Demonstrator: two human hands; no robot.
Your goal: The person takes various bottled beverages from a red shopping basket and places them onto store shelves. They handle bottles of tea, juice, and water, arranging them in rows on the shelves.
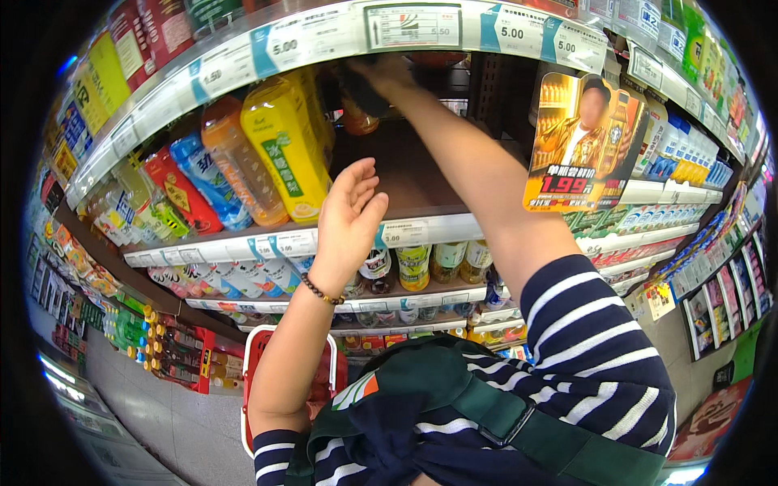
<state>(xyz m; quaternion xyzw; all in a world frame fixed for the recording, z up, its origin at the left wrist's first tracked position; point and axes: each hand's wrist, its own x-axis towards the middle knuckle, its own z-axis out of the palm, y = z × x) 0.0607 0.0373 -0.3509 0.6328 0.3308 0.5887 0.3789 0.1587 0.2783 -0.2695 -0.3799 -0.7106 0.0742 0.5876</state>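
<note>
My left hand (349,220), with a beaded bracelet (321,290) on its wrist, is raised before the shelf edge. It is empty, thumb apart from the fingers. Just left of it stands a yellow drink bottle (289,152). My right arm reaches deep into the same dark shelf bay (407,164). My right hand (386,73) is blurred and partly hidden under the upper shelf's edge. Close by it are a dark shape and an orange-brown bottle (361,123); whether the fingers grip anything is unclear.
A promotional card (580,146) juts out beside my right arm. Price tags line the upper shelf edge (328,36). A red shopping basket (333,364) with a white rim is behind my left forearm. Bottle packs (173,352) stand on the floor at left. More bottles (413,267) fill the lower shelf.
</note>
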